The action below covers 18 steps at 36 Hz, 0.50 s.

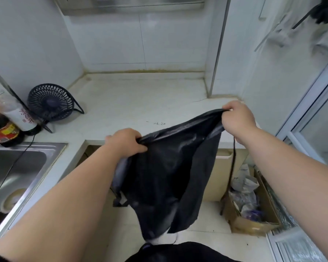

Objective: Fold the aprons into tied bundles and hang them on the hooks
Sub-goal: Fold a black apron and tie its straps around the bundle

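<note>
A black apron (170, 173) hangs in the air in front of the counter edge, stretched between both my hands. My left hand (126, 141) grips its top edge at the left. Higher and further right, my right hand (238, 119) pinches the other end of that edge. The cloth droops down towards the floor, and a thin black strap (233, 163) dangles below my right wrist. High on the right wall hangs a dark bundle (324, 12) beside some grey cloth (284, 35); the hooks themselves are too blurred to make out.
A white counter (140, 103) runs along the tiled wall. A small dark fan (51, 102) and several bottles (9, 121) stand at its left, next to a steel sink (17, 167). A cardboard box (254, 210) of rubbish sits on the floor at the right.
</note>
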{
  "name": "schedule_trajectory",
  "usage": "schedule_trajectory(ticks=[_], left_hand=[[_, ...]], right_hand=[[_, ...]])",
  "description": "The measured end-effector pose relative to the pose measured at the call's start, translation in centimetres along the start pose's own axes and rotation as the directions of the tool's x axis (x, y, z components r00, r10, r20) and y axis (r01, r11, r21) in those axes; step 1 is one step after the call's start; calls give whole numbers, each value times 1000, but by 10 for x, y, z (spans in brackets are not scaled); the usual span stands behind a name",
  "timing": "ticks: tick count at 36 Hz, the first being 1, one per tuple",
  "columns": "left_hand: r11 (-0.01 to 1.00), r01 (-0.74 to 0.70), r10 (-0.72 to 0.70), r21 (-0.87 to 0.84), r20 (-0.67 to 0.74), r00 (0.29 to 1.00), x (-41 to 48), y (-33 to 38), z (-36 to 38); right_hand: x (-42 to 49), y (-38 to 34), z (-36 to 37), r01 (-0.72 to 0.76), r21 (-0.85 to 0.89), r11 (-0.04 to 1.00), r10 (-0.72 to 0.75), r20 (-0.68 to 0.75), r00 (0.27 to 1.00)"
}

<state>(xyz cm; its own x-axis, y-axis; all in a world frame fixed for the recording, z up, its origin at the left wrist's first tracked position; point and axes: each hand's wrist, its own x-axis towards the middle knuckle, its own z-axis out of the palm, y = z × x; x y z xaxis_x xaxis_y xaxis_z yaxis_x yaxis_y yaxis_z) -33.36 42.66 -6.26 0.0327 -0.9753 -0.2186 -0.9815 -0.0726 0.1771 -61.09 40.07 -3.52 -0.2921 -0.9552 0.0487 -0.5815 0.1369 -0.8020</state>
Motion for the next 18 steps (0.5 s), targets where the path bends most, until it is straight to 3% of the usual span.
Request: schedule_trajectory(ticks=[3,6,14,16,18], left_hand=[[993,15,-40,-121,-206,978,6,-2,-10],[973,62,-134,-224,-320,938,10,-5,-19],[992,122,-123,-23,-310,943,13,-16,-35],[993,86,-108,-79,-343,933,10,-14,-38],[984,-32,-31,-178,-340,940,5,-4,-40]], right_hand=[[0,5,1,-58,-57,997,57,-4,998],[2,5,1,-65,-125,990,67,10,998],[11,6,2,-128,-169,977,120,-52,991],[11,5,4,-136,-231,963,142,8,990],[6,-2,6,-64,-424,903,149,171,974]])
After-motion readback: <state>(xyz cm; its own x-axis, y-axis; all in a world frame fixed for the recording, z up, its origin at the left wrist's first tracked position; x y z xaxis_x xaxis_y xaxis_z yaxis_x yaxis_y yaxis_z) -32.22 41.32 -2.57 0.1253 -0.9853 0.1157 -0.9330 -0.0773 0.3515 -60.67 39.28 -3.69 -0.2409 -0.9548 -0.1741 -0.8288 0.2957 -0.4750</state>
